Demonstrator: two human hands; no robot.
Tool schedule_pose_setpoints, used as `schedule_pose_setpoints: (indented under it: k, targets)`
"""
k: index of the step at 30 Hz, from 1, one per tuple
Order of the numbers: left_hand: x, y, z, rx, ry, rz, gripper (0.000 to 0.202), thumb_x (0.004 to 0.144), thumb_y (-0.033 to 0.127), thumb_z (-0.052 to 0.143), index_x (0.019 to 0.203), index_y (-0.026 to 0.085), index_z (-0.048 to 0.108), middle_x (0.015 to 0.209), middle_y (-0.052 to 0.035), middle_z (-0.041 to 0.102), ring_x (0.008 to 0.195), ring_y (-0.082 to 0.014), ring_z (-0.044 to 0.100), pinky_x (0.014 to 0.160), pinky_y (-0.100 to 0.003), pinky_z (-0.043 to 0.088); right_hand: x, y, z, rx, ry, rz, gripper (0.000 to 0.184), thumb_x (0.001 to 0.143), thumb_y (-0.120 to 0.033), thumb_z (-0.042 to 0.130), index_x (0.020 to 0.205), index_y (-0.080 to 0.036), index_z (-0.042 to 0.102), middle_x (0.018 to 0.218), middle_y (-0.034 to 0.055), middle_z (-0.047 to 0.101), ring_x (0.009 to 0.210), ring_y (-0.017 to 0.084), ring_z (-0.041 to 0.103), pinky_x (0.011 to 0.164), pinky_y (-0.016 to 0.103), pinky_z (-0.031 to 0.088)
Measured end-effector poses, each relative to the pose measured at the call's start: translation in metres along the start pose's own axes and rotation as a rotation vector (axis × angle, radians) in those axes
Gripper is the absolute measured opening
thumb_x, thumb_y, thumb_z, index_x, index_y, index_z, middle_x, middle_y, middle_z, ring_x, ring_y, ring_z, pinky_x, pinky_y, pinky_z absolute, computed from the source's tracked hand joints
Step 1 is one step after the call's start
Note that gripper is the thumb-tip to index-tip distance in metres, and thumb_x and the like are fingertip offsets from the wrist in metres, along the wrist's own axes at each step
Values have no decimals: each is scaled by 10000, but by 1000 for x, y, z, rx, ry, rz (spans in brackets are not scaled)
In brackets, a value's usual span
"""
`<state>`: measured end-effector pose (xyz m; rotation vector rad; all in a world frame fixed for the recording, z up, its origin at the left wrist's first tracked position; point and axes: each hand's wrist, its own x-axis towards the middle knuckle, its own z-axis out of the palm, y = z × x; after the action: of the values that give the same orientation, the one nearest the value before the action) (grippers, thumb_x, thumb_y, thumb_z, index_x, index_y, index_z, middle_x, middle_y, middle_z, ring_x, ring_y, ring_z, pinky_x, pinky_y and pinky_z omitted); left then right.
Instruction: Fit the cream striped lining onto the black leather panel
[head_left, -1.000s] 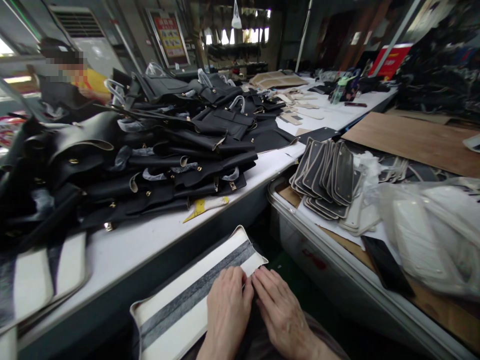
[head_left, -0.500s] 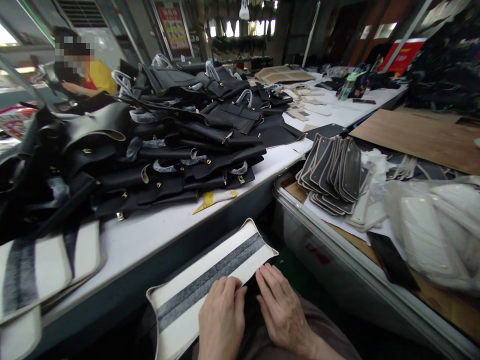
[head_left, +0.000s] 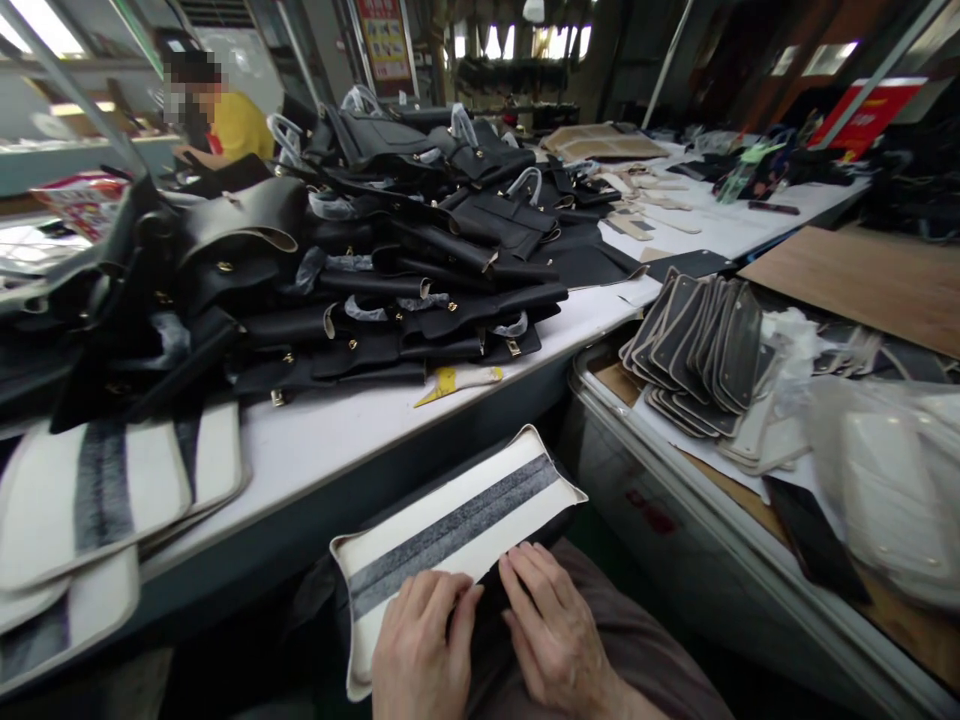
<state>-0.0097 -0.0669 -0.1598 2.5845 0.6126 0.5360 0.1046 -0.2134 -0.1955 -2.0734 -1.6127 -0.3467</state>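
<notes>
On my lap lies a white bag base panel (head_left: 450,525) with a dark grey stripe down its length and raised corners. Black material shows along its edges. My left hand (head_left: 424,640) is closed on the panel's near edge, thumb against the bent fingers. Just right of it, my right hand (head_left: 555,620) is closed at the same edge, its fingertips pressed together on the rim. Black material shows between the two hands. What lies under the fingers is partly hidden.
Black bags (head_left: 450,340) with wrapped handles are heaped on the white table (head_left: 300,440). More striped white panels (head_left: 150,460) lie at its left. On my right, a bin (head_left: 637,470) bears stacked dark panels (head_left: 697,340), a phone (head_left: 814,535) and plastic-wrapped pieces (head_left: 885,490). A person in yellow (head_left: 244,125) sits beyond.
Both hands have shifted left along the panel's near edge, still close together. The view has turned left, so the surroundings appear farther right.
</notes>
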Motion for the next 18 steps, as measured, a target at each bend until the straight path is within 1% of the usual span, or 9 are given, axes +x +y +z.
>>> schedule_pose_setpoints:
  k: [6, 8, 11, 12, 13, 15, 16, 17, 18]
  targets:
    - [-16, -8, -10, 124, 104, 2, 76, 916, 285, 598, 967, 278, 653, 895, 11, 663, 837, -188, 599, 763, -350, 391, 6, -15, 3, 48, 3, -84, 463, 867, -63, 457, 1316, 26, 531, 1300, 206, 558, 1307, 320, 419, 1029, 485, 489]
    - [-22, -7, -15, 140, 153, -52, 87, 893, 289, 630, 974, 281, 659, 923, 0, 667, 868, -205, 597, 798, -375, 393, 7, -19, 4, 70, -6, -113, 469, 864, -61, 458, 1321, 21, 526, 1304, 201, 558, 1307, 316, 425, 1031, 482, 488]
    - [-36, -10, -18, 53, 317, -172, 197, 872, 276, 654, 1069, 278, 645, 1057, -40, 655, 1012, -238, 583, 917, -421, 414, 8, -24, 7, 98, -10, -154, 472, 864, -64, 467, 1327, 10, 522, 1312, 194, 557, 1307, 312, 434, 1032, 473, 488]
    - [-42, -13, -16, -26, 398, -249, 236, 882, 284, 640, 1117, 271, 629, 1132, -56, 634, 1088, -247, 566, 977, -437, 409, 8, -26, 8, 104, -8, -167, 473, 867, -68, 471, 1332, 5, 519, 1313, 192, 558, 1304, 311, 439, 1030, 470, 489]
    - [-49, -16, -12, -132, 485, -370, 271, 899, 307, 613, 1167, 263, 604, 1210, -68, 605, 1161, -249, 541, 1027, -443, 400, 9, -27, 9, 109, -2, -181, 476, 870, -72, 476, 1338, -1, 516, 1314, 188, 559, 1300, 311, 446, 1026, 468, 491]
    - [-60, -24, 2, -426, 614, -736, 334, 941, 412, 527, 1229, 245, 558, 1300, -80, 568, 1226, -246, 526, 1038, -428, 428, 10, -29, 12, 114, 9, -208, 486, 875, -81, 488, 1356, -14, 504, 1314, 183, 561, 1288, 313, 459, 1013, 469, 495]
    - [-64, -28, 13, -575, 645, -921, 369, 961, 467, 461, 1226, 228, 555, 1286, -89, 585, 1198, -247, 558, 991, -417, 473, 10, -30, 13, 118, 15, -222, 493, 877, -84, 494, 1365, -19, 497, 1314, 182, 562, 1281, 314, 466, 1004, 470, 498]
    - [-67, -31, 23, -708, 649, -1068, 413, 973, 510, 397, 1198, 209, 570, 1229, -98, 625, 1129, -248, 608, 911, -403, 522, 10, -30, 14, 121, 20, -236, 502, 877, -86, 499, 1375, -24, 488, 1314, 181, 563, 1276, 316, 471, 997, 473, 499]
    - [-68, -33, 33, -788, 641, -1142, 451, 984, 524, 346, 1147, 186, 596, 1140, -108, 666, 1035, -246, 654, 827, -392, 554, 10, -31, 15, 125, 22, -250, 510, 878, -89, 504, 1384, -29, 481, 1313, 180, 565, 1272, 317, 476, 989, 474, 502]
